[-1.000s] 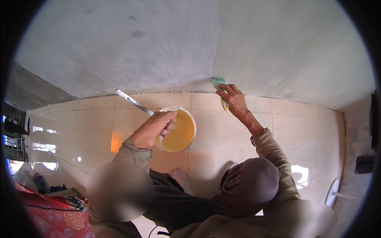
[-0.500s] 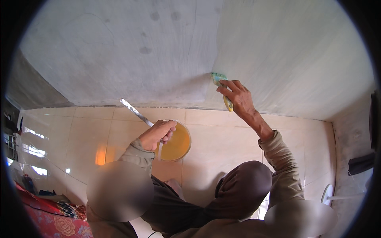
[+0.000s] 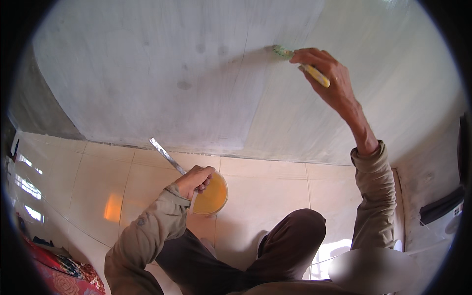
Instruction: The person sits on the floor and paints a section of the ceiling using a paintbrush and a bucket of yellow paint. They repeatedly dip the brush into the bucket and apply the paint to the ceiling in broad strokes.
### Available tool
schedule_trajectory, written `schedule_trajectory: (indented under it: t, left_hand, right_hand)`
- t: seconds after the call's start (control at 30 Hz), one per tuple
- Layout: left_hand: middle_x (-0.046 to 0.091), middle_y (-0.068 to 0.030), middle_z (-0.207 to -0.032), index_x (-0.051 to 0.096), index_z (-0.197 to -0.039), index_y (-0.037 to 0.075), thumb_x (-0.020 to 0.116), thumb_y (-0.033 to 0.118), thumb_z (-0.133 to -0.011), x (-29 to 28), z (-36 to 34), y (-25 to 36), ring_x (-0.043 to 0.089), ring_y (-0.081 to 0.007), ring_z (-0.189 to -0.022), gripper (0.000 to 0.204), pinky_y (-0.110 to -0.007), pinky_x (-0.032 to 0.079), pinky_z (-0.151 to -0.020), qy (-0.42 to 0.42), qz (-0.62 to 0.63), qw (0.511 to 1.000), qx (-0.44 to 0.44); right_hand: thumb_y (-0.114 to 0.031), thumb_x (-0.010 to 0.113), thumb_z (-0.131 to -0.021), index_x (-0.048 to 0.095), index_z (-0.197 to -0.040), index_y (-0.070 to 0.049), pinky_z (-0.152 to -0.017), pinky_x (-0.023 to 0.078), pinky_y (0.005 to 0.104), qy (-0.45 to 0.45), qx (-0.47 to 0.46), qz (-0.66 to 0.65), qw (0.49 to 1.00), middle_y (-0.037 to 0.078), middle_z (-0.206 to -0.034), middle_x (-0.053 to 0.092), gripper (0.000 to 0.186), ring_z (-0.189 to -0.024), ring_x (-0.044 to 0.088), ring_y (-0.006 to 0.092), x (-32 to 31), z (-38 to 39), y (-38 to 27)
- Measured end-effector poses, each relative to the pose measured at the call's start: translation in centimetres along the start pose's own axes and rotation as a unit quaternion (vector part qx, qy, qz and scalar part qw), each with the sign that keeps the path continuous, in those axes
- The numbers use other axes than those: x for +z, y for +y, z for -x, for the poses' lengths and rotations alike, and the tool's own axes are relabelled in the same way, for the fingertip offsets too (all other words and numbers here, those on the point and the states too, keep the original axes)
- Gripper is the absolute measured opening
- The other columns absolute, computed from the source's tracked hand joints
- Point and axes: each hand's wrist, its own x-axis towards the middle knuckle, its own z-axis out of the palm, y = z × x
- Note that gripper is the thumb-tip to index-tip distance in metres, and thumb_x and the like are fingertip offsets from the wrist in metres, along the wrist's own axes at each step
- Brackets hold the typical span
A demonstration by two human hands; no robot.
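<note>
My right hand (image 3: 327, 73) is closed round the yellow handle of a paintbrush (image 3: 314, 74). The brush's green-stained bristles meet the grey wall (image 3: 196, 108) high up, by the border between a bluish-grey area and a greener one. Down at the left, my left hand (image 3: 195, 179) is closed at the rim of a round bucket (image 3: 215, 196) of yellowish-orange liquid. From beside this hand a flat metal strip (image 3: 166, 156) sticks out toward the wall; its lower end is hidden. A pale band, perhaps the bucket's handle, shows under the fingers.
Glossy beige floor tiles (image 3: 270, 182) run up to the wall's foot. My bent knees (image 3: 295, 236) are close behind the bucket. A red flowered cloth (image 3: 64, 275) lies at the lower left. Dark cloth (image 3: 442, 205) hangs by the right-hand wall.
My right hand has moved up and to the right with the paintbrush, higher on the wall. My left hand keeps its grip at the bucket; the whole view has shifted a little.
</note>
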Motion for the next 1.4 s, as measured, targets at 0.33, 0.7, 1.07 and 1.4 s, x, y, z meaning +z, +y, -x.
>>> schedule_trajectory:
  t: [0.33,0.7,1.07,1.4]
  left_hand:
    - [0.045,0.0003,-0.067,0.053,-0.090,0.006,0.059,0.035,-0.095,-0.5,-0.7,-0.5,0.042,-0.0120,-0.056,0.029,-0.033,0.035,-0.054,-0.003,0.003,1.000,-0.006]
    - [0.042,0.0016,-0.066,0.052,-0.086,0.006,0.058,0.033,-0.091,-0.2,0.1,-0.8,0.034,-0.0085,-0.052,0.028,-0.030,0.026,-0.049,0.003,0.045,0.999,0.024]
    - [0.042,0.0030,-0.063,0.052,-0.080,0.007,0.057,0.032,-0.093,-0.8,2.1,-1.5,0.031,-0.0065,-0.047,0.028,-0.027,0.024,-0.043,-0.046,0.031,0.994,0.095]
    - [0.043,0.0018,-0.064,0.054,-0.083,0.005,0.058,0.032,-0.094,-1.1,2.4,-1.2,0.033,-0.0070,-0.048,0.029,-0.028,0.025,-0.044,-0.035,0.037,0.996,0.076]
  right_hand:
    - [-0.006,0.080,-0.081,0.074,-0.110,-0.017,-0.076,0.062,0.0321,0.160,-0.111,0.149,0.970,0.002,-0.116,0.073,0.032,-0.101,0.070,0.0226,-3.6,-5.4,2.9]
    - [-0.008,0.083,-0.078,0.075,-0.104,-0.015,-0.077,0.061,0.0332,-0.043,-0.029,0.018,0.999,0.001,-0.113,0.073,0.028,-0.100,0.069,0.0214,0.6,0.5,-1.6]
    - [-0.015,0.077,-0.091,0.076,-0.111,-0.017,-0.075,0.061,0.0314,0.139,-0.040,0.106,0.984,0.002,-0.107,0.077,0.020,-0.089,0.072,0.0205,-9.0,-13.3,2.0]
    - [-0.012,0.085,-0.074,0.073,-0.104,-0.016,-0.077,0.064,0.0328,0.003,-0.103,0.142,0.985,0.000,-0.124,0.066,0.033,-0.106,0.062,0.0210,0.9,-1.4,-4.0]
